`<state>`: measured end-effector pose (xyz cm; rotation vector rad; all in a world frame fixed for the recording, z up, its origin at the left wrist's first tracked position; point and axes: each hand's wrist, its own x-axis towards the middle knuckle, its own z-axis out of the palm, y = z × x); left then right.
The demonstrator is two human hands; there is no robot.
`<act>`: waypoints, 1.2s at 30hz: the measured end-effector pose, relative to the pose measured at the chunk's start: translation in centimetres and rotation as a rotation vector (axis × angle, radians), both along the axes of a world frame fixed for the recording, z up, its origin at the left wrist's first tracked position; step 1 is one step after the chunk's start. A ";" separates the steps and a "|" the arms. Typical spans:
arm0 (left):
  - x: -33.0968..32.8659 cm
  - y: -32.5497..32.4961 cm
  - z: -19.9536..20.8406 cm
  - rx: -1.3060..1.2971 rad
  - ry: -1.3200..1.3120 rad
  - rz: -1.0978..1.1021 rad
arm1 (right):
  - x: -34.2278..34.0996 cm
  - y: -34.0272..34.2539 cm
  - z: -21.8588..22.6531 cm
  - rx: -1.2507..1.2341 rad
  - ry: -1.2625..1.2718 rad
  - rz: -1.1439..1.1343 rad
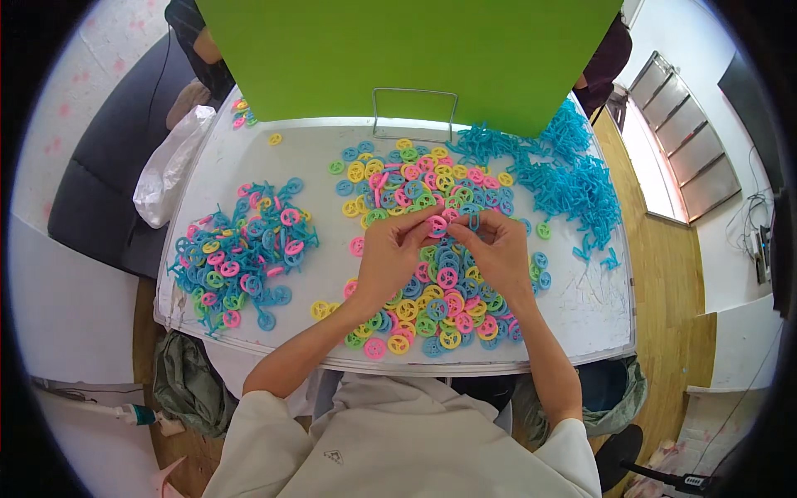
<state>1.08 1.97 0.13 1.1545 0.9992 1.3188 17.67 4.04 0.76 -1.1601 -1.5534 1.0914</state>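
Observation:
Over the middle of the white table [581, 311], my two hands meet above a pile of small plastic spoked wheels [448, 307] in pink, yellow, green and blue. My left hand [388, 253] pinches a pink wheel [437, 226] between thumb and fingertips. Close beside it, my right hand [503, 256] is closed on a small blue plastic piece [474, 217]. The fingertips hide part of both pieces, so I cannot tell whether they touch. To the left lies a heap of blue stems with coloured wheels on them [241, 253].
A green panel [398, 62] stands along the far edge, with a bent wire frame [413, 91] before it. Loose blue stems [573, 187] spread at the far right. A clear plastic bag [173, 170] hangs at the left edge. Parts of other people show beyond the panel.

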 end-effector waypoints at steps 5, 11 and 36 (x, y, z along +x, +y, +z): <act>0.4 -0.3 0.2 0.030 0.134 0.058 | -0.2 0.1 -0.4 -0.120 0.030 -0.056; 0.6 -0.3 -0.2 0.072 0.075 0.052 | -0.3 0.2 -0.4 -0.316 0.378 0.036; 0.0 0.0 -0.4 0.047 -0.027 0.052 | -1.3 -0.7 -1.1 0.111 0.001 -0.184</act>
